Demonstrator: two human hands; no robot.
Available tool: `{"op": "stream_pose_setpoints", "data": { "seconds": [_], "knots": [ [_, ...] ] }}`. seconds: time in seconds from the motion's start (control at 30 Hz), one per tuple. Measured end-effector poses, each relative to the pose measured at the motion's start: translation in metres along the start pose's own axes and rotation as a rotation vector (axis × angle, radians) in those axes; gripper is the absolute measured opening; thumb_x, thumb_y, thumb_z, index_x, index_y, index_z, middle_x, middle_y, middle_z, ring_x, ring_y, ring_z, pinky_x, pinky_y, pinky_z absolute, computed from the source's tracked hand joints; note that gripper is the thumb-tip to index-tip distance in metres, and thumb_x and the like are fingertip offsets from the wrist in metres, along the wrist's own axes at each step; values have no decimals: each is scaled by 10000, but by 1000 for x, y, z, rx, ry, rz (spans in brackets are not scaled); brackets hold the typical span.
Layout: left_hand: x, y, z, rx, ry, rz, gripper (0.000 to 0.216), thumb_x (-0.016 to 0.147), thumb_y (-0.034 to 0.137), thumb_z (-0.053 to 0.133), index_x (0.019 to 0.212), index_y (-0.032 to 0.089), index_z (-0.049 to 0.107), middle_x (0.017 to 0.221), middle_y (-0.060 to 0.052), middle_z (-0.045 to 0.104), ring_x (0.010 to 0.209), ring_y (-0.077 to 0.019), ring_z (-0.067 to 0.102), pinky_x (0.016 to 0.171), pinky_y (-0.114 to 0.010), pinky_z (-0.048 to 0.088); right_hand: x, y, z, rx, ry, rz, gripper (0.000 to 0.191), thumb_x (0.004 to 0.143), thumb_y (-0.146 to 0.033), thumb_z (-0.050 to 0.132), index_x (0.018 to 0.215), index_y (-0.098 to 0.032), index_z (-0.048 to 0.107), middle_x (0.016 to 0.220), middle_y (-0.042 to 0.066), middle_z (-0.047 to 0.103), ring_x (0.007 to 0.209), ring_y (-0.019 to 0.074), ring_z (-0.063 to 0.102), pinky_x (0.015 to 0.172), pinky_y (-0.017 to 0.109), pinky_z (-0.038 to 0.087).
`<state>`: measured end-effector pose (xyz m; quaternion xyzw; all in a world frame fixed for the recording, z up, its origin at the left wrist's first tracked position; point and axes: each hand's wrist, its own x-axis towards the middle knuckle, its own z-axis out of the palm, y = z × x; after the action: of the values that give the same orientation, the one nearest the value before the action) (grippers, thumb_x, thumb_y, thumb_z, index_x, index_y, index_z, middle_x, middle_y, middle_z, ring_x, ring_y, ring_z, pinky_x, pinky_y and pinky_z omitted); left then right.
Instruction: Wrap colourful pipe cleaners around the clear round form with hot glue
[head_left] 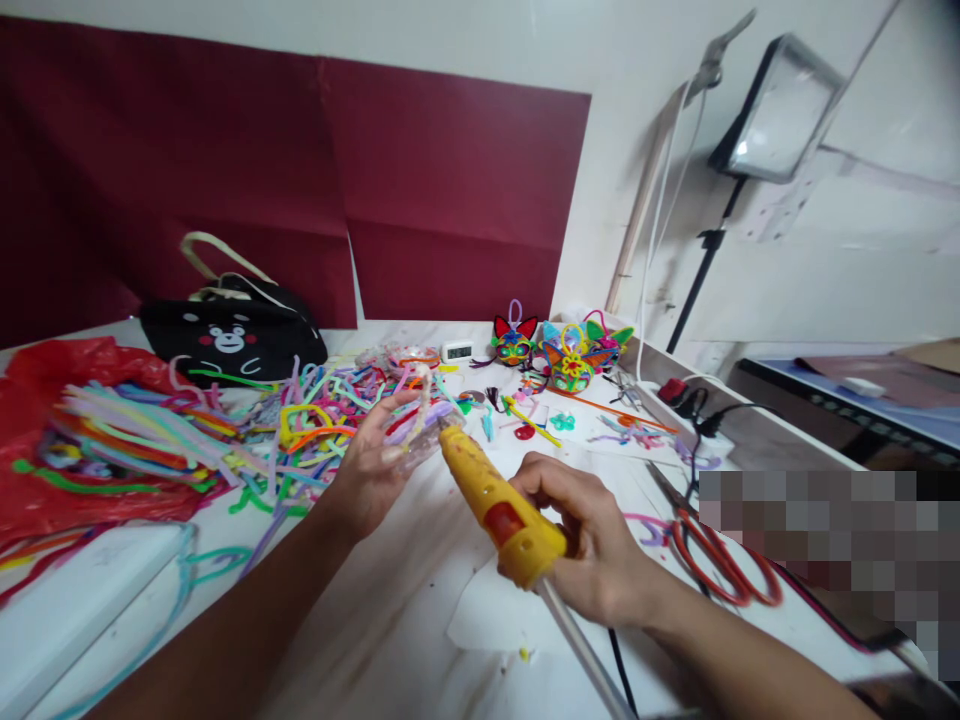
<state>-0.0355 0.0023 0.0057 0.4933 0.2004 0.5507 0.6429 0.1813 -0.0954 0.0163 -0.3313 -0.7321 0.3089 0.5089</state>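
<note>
My right hand [581, 530] is wrapped round a yellow hot glue gun [495, 500], with a long glue stick [581, 640] sticking out of its back end. The gun's nozzle points up and left, close to my left hand [375, 465]. Closed in my left hand is a clear plastic piece [420, 450] with cream and purple pipe cleaners on it. Whether the nozzle touches this piece I cannot tell. Left of that hand lies a heap of pipe cleaners [300, 425] in many colours.
Several colourful animal-face ornaments [574, 365] stand at the back, beside a small white digital clock [456, 351]. Orange-handled scissors [724, 560] lie at the right. A red plastic bag [30, 400], a black bag [232, 335] and a white box [82, 610] are on the left.
</note>
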Motion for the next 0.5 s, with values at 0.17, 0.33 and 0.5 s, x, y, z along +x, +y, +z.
{"op": "stream_pose_setpoints", "data": {
  "seconds": [0.17,0.33,0.5],
  "knots": [
    [0,-2,-3,-9,-6,12,591,620,289,777,1193,266,631,1161,-49,705,1056,-271,677,943,-358,533,0,0,-1,-12,14,17,218,689,-175,773,825,-195,603,766,-18,569,646,115,477,560,239,350],
    [-1,1,0,-11,19,-5,632,583,292,793,1190,253,624,1099,-49,717,1023,-262,686,931,-350,530,0,-2,-1,10,10,50,199,708,-190,750,855,-191,617,793,5,588,654,135,520,565,255,389],
    [-1,1,2,3,19,6,617,597,293,781,1191,253,619,1106,-48,726,1046,-257,685,924,-331,533,-1,0,-1,36,24,72,207,702,-186,748,859,-199,613,789,-2,565,642,132,520,537,246,386]
  ]
}}
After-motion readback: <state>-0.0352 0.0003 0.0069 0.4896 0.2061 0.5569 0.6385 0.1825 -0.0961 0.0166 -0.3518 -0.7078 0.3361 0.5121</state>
